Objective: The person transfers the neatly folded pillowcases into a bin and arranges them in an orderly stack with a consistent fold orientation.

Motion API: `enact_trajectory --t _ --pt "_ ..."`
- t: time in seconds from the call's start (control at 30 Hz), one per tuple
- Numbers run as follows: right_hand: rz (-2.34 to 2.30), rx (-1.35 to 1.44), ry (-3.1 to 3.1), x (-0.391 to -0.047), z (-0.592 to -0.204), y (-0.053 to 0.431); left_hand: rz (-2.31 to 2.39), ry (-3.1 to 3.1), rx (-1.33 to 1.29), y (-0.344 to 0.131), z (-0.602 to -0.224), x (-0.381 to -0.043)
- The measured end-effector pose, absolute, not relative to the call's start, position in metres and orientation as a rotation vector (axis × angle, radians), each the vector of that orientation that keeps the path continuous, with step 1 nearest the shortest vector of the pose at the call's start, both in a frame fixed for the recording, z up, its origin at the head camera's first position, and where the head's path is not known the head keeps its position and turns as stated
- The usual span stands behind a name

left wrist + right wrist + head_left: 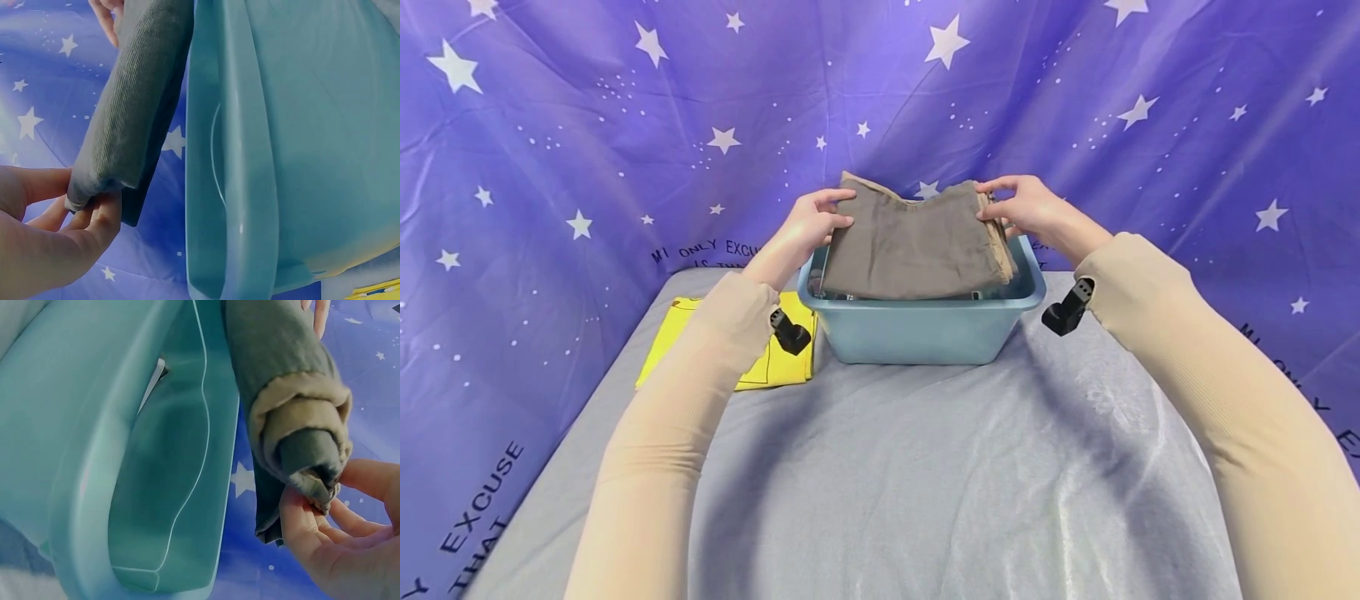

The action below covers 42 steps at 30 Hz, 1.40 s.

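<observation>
A folded grey-brown garment [917, 237] with beige layers showing at its right side is held over the light blue plastic tub [917, 333]. My left hand [808, 221] pinches its left edge. At the opposite edge, my right hand [1037, 207] grips the folded layers between thumb and fingers. In the left wrist view, the thumb and fingers of the left hand [56, 225] close around the thick grey fold. The right wrist view shows rolled beige and grey layers above the right hand [350, 531]. A thin white cord [205, 425] lies inside the tub.
Left of the tub lies a folded yellow cloth [775, 362] with dark lines, partly behind the left sleeve. A grey sheet [925, 475] covers the surface. Behind it hangs a purple curtain [820, 75] with white stars. A small white-and-black thing [153, 381] shows inside the tub.
</observation>
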State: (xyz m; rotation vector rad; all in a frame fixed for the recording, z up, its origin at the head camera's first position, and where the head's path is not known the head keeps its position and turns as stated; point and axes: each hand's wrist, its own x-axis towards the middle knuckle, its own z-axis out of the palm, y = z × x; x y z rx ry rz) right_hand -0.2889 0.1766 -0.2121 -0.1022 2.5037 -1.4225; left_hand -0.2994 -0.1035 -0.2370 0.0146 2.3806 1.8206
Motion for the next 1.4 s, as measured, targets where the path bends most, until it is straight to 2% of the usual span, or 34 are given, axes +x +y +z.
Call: enact_trajectory --t 0.73,1.4 --pt "-1.288 -0.141 2.574 -0.306 -0.224 0.177 1.777 2.489 -0.081 -0.102 -0.252 -0.313" --pt "-1.256 -0.092 2.635 -0.307 -0.244 0.178 1.817 2.5 -0.105 -0.102 -0.269 -0.316"
